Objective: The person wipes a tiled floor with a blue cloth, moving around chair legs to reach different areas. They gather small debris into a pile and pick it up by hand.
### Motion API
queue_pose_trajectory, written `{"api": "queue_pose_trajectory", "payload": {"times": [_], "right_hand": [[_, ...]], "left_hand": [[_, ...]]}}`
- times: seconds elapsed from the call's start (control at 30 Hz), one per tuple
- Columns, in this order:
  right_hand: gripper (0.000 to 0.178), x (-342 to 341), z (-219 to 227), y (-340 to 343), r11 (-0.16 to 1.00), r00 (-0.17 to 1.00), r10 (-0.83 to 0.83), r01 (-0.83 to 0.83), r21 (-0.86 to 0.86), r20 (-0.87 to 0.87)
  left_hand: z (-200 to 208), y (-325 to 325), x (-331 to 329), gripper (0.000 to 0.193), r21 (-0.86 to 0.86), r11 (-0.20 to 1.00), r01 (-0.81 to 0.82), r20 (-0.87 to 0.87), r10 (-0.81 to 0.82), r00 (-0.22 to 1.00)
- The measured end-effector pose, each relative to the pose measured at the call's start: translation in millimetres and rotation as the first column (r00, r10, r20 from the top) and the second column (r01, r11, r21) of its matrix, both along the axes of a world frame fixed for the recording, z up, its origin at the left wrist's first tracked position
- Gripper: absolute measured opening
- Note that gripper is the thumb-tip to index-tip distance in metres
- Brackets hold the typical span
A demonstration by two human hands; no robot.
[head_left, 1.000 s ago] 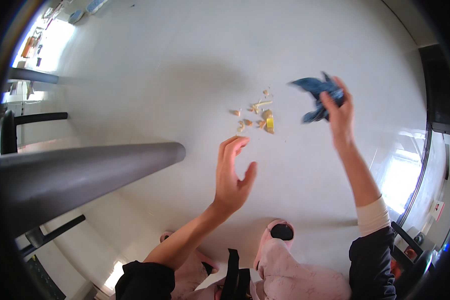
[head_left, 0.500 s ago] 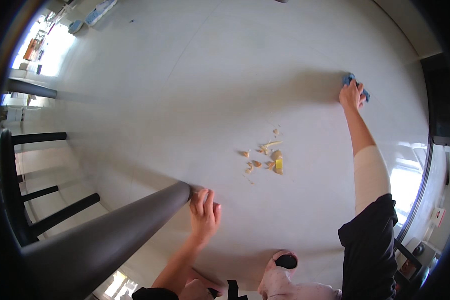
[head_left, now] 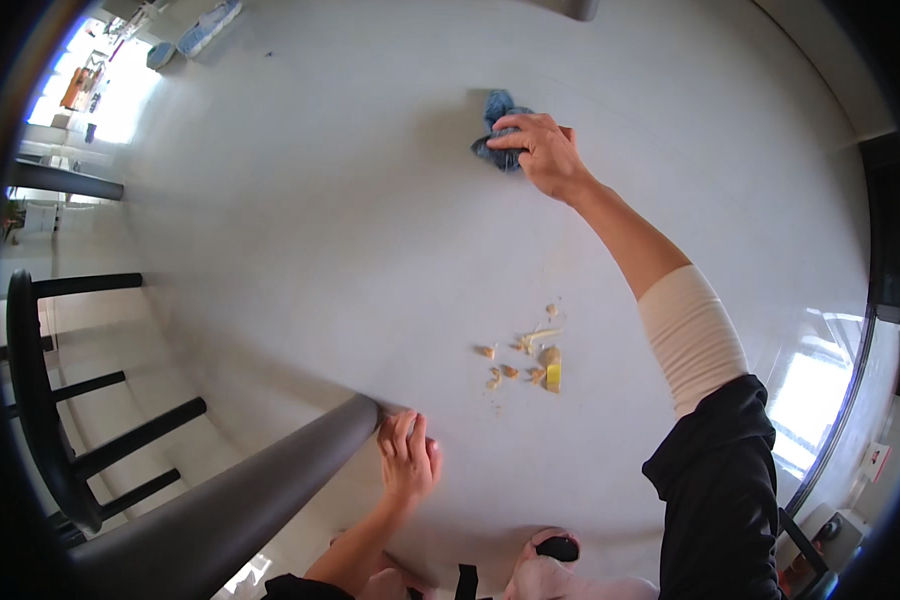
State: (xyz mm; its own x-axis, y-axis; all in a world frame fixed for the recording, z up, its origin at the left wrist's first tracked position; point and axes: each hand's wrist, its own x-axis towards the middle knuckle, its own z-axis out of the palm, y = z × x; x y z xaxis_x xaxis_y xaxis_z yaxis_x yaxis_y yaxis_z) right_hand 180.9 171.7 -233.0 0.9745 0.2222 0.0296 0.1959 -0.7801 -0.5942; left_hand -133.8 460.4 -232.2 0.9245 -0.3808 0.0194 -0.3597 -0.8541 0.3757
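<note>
My right hand presses a crumpled blue cloth against the pale grey floor, far ahead and a little right of the middle. Fingers lie bent over the cloth's right side. On the near left, my left hand rests on the floor with its fingers slightly curled and apart, holding nothing. It is right beside the foot of a thick dark grey leg; whether it touches the leg I cannot tell. Between the hands lies a loose cluster of tan scraps and crumbs, with a bright yellow piece at its right edge.
Black chair-like bars stand at the left, with another dark leg beyond them. Light blue shoes lie at the far left. A grey leg end shows at the top edge. My pink-clad foot is at the bottom.
My right hand has swept the blue cloth leftward and somewhat farther away across the floor. The scraps sit lower in the picture as the view shifted. My left hand stays by the leg.
</note>
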Motion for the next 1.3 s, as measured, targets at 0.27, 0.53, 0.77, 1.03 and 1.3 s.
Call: {"api": "queue_pose_trajectory", "payload": {"times": [0.27,0.53,0.77,1.03,1.3], "right_hand": [[0.038,-132.9,25.8,-8.7,0.942,0.925,0.326,-0.299,0.152,-0.197],[0.042,-161.1,54.6,-35.0,0.482,0.897,0.011,0.382,0.789,-0.441],[0.039,-134.3,-2.0,-103.5,0.784,0.809,-0.526,0.580,-0.220,0.261],[0.045,-218.4,10.8,32.7,0.958,0.962,-0.252,0.264,-0.109,0.108],[0.039,-169.1,58.4,-33.5,0.561,0.831,-0.505,0.520,0.644,-0.231]], "left_hand": [[-0.5,-3.5,4.2,0.038,-0.005,1.000,0.000,0.053,0.000,0.999],[-0.1,-1.1,5.8,0.039,-0.002,1.000,0.014,0.025,-0.014,1.000],[0.2,-6.9,3.9,0.041,-0.039,0.999,0.034,0.022,-0.033,0.999],[-1.4,1.9,3.5,0.041,-0.043,0.999,0.027,0.047,-0.025,0.999],[-4.9,1.2,3.5,0.042,-0.052,0.999,0.015,0.033,-0.014,0.999]]}}
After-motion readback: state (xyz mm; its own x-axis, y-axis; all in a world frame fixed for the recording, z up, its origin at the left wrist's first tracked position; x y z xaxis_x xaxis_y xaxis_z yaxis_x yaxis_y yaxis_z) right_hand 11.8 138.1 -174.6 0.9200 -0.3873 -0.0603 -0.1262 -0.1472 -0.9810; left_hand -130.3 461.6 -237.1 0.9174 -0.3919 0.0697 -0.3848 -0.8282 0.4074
